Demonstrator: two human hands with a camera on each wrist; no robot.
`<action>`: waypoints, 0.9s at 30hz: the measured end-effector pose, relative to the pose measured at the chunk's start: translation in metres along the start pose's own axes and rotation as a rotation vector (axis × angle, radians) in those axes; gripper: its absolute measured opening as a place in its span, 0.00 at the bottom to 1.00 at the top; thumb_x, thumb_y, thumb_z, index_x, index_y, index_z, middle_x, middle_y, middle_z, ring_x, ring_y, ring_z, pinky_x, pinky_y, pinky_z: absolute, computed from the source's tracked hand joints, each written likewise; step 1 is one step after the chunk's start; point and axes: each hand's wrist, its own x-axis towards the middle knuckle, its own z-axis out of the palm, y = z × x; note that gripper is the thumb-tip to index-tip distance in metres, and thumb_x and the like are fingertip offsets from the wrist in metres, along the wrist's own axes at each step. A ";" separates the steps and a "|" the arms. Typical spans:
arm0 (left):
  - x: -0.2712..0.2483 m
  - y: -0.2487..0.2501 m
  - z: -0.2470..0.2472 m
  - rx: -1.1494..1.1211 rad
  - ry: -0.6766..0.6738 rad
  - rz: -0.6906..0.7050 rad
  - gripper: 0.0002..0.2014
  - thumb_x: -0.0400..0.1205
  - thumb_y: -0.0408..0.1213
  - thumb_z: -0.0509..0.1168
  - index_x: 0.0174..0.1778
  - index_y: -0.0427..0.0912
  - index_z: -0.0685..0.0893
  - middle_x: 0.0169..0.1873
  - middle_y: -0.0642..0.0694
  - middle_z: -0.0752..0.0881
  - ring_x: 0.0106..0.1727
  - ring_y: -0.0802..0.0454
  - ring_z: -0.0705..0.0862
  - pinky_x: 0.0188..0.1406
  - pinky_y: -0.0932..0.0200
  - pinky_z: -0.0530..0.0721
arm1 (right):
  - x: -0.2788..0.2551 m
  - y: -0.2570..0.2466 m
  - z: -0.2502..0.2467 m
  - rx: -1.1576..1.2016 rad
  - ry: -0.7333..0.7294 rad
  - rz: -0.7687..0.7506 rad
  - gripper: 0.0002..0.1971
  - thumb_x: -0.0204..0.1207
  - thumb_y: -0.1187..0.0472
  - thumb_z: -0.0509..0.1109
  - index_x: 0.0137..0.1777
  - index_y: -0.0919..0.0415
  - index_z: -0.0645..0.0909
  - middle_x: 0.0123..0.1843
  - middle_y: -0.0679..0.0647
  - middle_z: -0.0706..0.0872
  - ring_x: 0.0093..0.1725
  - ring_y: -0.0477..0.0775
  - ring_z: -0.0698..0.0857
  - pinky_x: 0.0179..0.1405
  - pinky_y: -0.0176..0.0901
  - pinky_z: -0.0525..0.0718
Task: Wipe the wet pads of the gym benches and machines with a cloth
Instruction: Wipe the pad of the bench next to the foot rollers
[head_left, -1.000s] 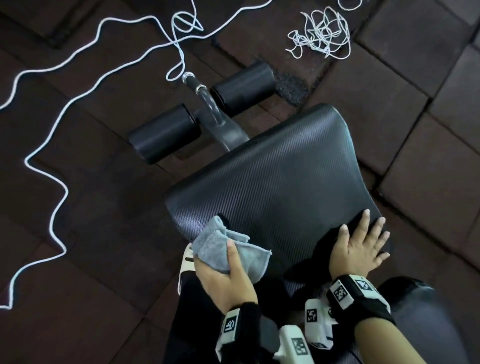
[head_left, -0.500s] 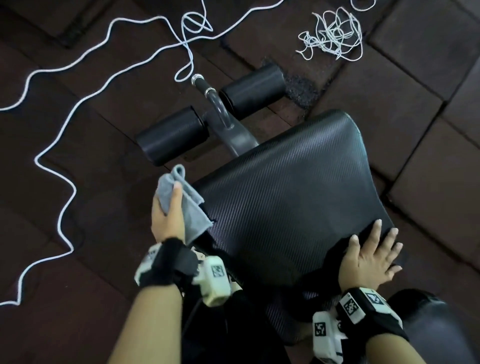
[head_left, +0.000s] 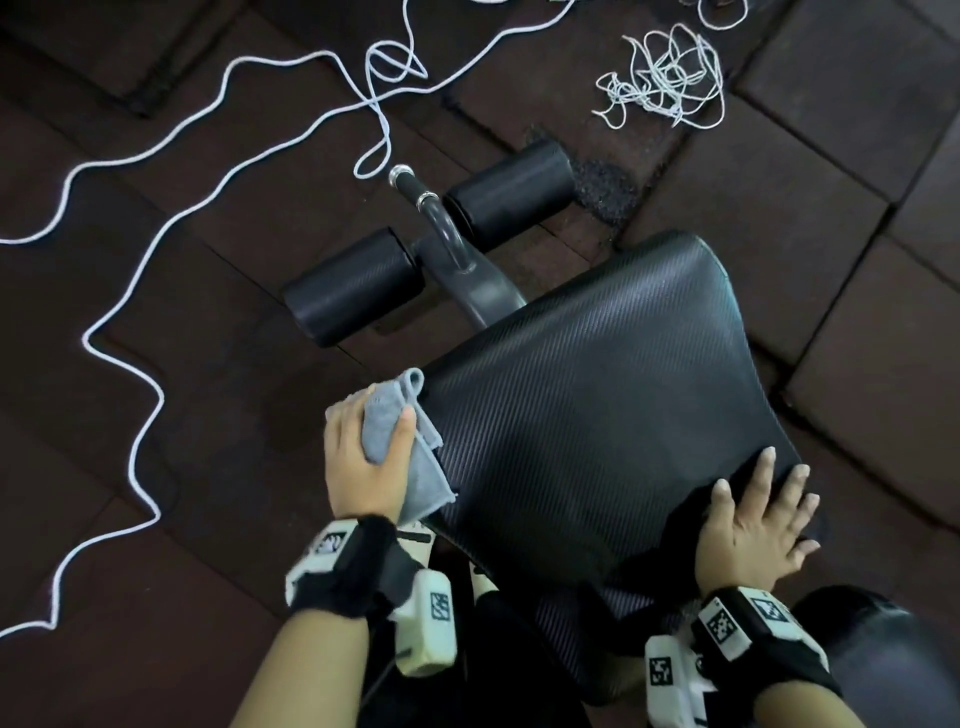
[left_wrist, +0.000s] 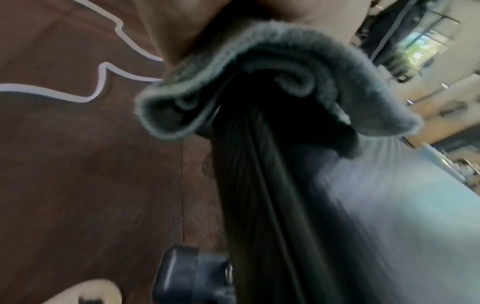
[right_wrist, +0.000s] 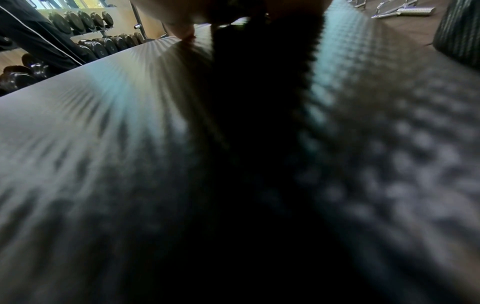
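Nearest us, our right hand (head_left: 756, 525) stays flat, fingers spread, bracing the near right corner of the black ribbed vinyl bench pad (head_left: 597, 415). Our left hand (head_left: 363, 462), still clutching the bunched grey microfibre cloth (head_left: 395, 441), has swung from the near edge out to the pad's left side edge, so we judge the rim is being wiped. Beyond, two black foam rollers (head_left: 353, 288) look untouched.

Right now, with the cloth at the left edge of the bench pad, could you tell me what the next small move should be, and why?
Probably sweep the grey cloth rightward across the bench pad. The left hand grips it at the pad's left edge, most of the top lies to its right, and the right hand rests flat on the near right corner, seemingly steadying.
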 end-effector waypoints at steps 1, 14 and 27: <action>0.015 0.007 -0.003 0.141 -0.075 0.027 0.30 0.74 0.65 0.59 0.63 0.47 0.80 0.61 0.49 0.81 0.65 0.47 0.79 0.68 0.49 0.75 | 0.000 0.000 0.000 0.009 0.002 0.005 0.40 0.67 0.34 0.40 0.83 0.42 0.50 0.86 0.49 0.45 0.84 0.54 0.42 0.77 0.69 0.40; 0.060 0.037 -0.015 0.540 -0.602 0.095 0.30 0.76 0.71 0.53 0.75 0.68 0.67 0.73 0.61 0.73 0.73 0.49 0.74 0.69 0.49 0.70 | 0.000 -0.006 -0.009 -0.022 -0.126 0.041 0.46 0.61 0.25 0.40 0.82 0.40 0.45 0.85 0.49 0.39 0.83 0.53 0.37 0.77 0.68 0.38; 0.108 0.174 0.183 0.611 -0.966 0.496 0.33 0.81 0.61 0.59 0.82 0.63 0.56 0.81 0.51 0.62 0.81 0.46 0.62 0.79 0.49 0.60 | 0.003 -0.002 -0.009 -0.024 -0.159 0.064 0.41 0.60 0.25 0.41 0.76 0.31 0.41 0.85 0.43 0.37 0.82 0.47 0.36 0.77 0.65 0.38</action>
